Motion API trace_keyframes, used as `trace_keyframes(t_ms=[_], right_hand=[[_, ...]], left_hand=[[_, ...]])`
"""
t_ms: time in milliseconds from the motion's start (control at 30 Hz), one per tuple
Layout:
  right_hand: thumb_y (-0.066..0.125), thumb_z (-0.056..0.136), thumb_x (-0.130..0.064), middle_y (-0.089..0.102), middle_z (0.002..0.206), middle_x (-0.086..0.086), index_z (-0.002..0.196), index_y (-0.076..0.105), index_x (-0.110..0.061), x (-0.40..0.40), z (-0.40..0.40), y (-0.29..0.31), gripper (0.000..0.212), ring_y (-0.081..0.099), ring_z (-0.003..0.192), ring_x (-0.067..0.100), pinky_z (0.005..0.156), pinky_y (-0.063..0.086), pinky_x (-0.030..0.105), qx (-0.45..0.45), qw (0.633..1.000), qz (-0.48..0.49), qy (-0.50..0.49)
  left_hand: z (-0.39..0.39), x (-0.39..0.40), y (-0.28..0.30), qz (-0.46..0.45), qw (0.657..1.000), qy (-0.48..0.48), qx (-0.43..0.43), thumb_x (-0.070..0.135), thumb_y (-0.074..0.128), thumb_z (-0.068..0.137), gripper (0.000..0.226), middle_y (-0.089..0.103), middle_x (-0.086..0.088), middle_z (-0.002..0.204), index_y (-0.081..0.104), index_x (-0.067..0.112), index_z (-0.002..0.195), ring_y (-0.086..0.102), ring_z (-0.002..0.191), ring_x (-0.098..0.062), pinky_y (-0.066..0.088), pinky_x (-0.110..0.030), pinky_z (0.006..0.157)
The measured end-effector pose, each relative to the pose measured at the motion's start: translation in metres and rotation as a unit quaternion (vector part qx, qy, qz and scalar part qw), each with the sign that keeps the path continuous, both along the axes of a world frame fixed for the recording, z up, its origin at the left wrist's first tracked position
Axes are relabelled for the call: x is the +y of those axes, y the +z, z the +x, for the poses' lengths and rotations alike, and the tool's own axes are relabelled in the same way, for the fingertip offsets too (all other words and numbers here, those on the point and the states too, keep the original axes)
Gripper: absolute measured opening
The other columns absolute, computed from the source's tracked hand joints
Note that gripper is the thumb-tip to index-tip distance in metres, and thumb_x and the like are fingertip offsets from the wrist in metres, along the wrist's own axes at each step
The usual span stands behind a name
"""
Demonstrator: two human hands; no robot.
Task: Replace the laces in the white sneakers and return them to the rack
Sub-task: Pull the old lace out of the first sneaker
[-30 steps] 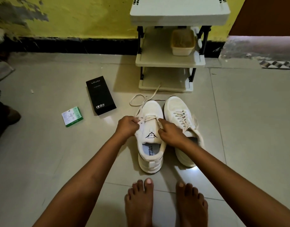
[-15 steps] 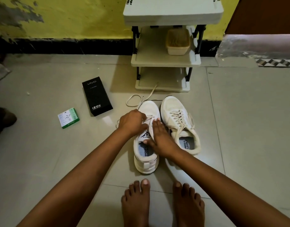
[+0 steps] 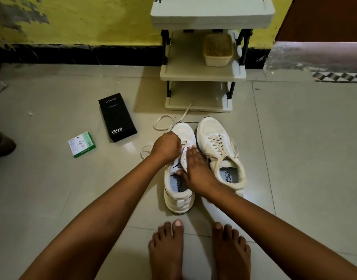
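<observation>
Bare feet (image 3: pixel 197 249) at the bottom edge, and just above them the left sneaker (image 3: pixel 178 178) at centre frame. The right hand (image 3: pixel 195 170) lies flat on its tongue, fingers straight, thumb at the collar. The left hand (image 3: pixel 166 147) is curled, pinching the lace (image 3: pixel 163 123) that loops toward the rack (image 3: pixel 201 75) at top centre. The right sneaker (image 3: pixel 220 156) sits laced alongside. Black box (image 3: pixel 117 117) and green box (image 3: pixel 82 144) lie left.

On the tiled floor (image 3: pixel 52 199), the left hand (image 3: pixel 166 147) pinched the lace (image 3: pixel 163 123) over the left sneaker (image 3: pixel 179 178), while the right hand (image 3: pixel 195 170) lay flat along its tongue. The laced right sneaker (image 3: pixel 218 150) stood just beside, before the rack (image 3: pixel 201 75). A black box (image 3: pixel 117 117) and a small green box (image 3: pixel 82 144) lay to the left.
</observation>
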State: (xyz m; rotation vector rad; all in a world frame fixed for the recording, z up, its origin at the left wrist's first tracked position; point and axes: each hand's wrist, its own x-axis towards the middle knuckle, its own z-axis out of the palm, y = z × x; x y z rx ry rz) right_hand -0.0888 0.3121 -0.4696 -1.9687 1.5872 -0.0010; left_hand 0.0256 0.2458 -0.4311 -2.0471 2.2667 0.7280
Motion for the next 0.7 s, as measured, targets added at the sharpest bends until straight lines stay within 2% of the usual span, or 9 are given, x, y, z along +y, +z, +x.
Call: trace_keyframes(t_ms=[100, 167, 200, 233, 333, 433, 533, 600, 700], right_hand=[[0.035, 0.099, -0.041, -0.009, 0.157, 0.016, 0.148, -0.009, -0.002, 0.0, 0.0, -0.001, 0.077, -0.007, 0.146, 0.025, 0.119, 0.0, 0.039, 0.005, 1.0, 0.002, 0.002], [0.035, 0.098, -0.041, -0.009, 0.157, 0.016, 0.148, -0.009, -0.002, 0.0, 0.0, -0.002, 0.077, -0.008, 0.146, 0.025, 0.119, 0.001, 0.039, 0.004, 1.0, 0.001, 0.001], [0.035, 0.098, -0.041, -0.009, 0.157, 0.016, 0.148, -0.008, -0.002, 0.0, 0.0, -0.002, 0.077, -0.008, 0.146, 0.025, 0.119, 0.001, 0.038, 0.003, 1.0, 0.001, -0.001], [0.036, 0.098, -0.042, -0.01, 0.157, 0.016, 0.148, -0.008, -0.002, -0.001, 0.0, -0.003, 0.077, -0.008, 0.146, 0.025, 0.119, 0.001, 0.038, 0.002, 1.0, 0.001, -0.002], [0.036, 0.098, -0.042, -0.01, 0.157, 0.017, 0.148, -0.009, -0.002, -0.001, 0.001, -0.002, 0.078, -0.008, 0.146, 0.025, 0.119, 0.0, 0.037, 0.004, 1.0, 0.001, -0.003], [0.035, 0.099, -0.041, -0.009, 0.156, 0.018, 0.147, -0.008, -0.001, 0.0, 0.0, -0.001, 0.076, -0.007, 0.146, 0.025, 0.117, -0.004, 0.033, 0.005, 1.0, -0.008, 0.0], [0.034, 0.099, -0.04, -0.008, 0.156, 0.018, 0.147, -0.006, 0.0, 0.001, 0.0, -0.001, 0.075, -0.006, 0.146, 0.026, 0.116, -0.003, 0.03, 0.005, 1.0, -0.015, 0.0], [0.034, 0.099, -0.04, -0.008, 0.157, 0.018, 0.147, -0.006, 0.0, 0.001, 0.0, -0.001, 0.074, -0.006, 0.146, 0.026, 0.116, -0.003, 0.031, 0.008, 1.0, -0.01, 0.003], [0.032, 0.1, -0.04, -0.008, 0.157, 0.018, 0.148, -0.006, 0.0, 0.0, 0.0, -0.001, 0.073, -0.005, 0.146, 0.026, 0.117, -0.002, 0.032, 0.012, 1.0, -0.005, 0.006]], left_hand=[[-0.001, -0.001, 0.003, 0.012, 0.995, 0.058, 0.083, 0.009, 0.061, 0.082, 0.014, 0.07, -0.007, 0.096, 0.074, 0.013, 0.085, 0.062, 0.094, -0.023, 0.047, -0.028, 0.077], [-0.002, -0.001, 0.004, 0.025, 0.986, 0.088, 0.14, 0.007, 0.064, 0.082, 0.012, 0.071, -0.006, 0.098, 0.074, 0.011, 0.086, 0.062, 0.096, -0.02, 0.047, -0.026, 0.081], [-0.001, 0.001, 0.004, 0.027, 0.986, 0.085, 0.141, 0.008, 0.066, 0.081, 0.012, 0.069, -0.005, 0.102, 0.074, 0.012, 0.088, 0.061, 0.099, -0.02, 0.047, -0.026, 0.082], [0.0, 0.001, 0.003, 0.022, 0.991, 0.068, 0.112, 0.009, 0.067, 0.081, 0.014, 0.066, -0.005, 0.109, 0.073, 0.014, 0.093, 0.06, 0.103, -0.021, 0.046, -0.028, 0.084], [0.003, 0.005, -0.001, -0.023, 0.998, 0.022, -0.047, 0.012, 0.059, 0.086, 0.027, 0.056, -0.006, 0.122, 0.067, 0.018, 0.111, 0.056, 0.111, -0.028, 0.045, -0.033, 0.087], [0.004, 0.007, -0.003, -0.064, 0.994, 0.007, -0.087, 0.009, 0.052, 0.087, 0.027, 0.062, -0.008, 0.114, 0.069, 0.015, 0.109, 0.059, 0.103, -0.029, 0.045, -0.03, 0.079], [0.002, 0.005, -0.001, -0.08, 0.992, -0.005, -0.094, 0.007, 0.054, 0.084, 0.025, 0.062, -0.008, 0.109, 0.069, 0.012, 0.104, 0.061, 0.099, -0.03, 0.044, -0.03, 0.073], [0.002, 0.002, 0.003, -0.069, 0.995, 0.01, -0.065, 0.009, 0.058, 0.083, 0.021, 0.064, -0.006, 0.108, 0.069, 0.013, 0.101, 0.061, 0.099, -0.029, 0.044, -0.03, 0.073], [0.004, -0.003, 0.01, -0.02, 0.998, 0.031, 0.052, 0.015, 0.068, 0.081, 0.011, 0.069, -0.004, 0.103, 0.074, 0.014, 0.091, 0.061, 0.099, -0.024, 0.047, -0.03, 0.08]])
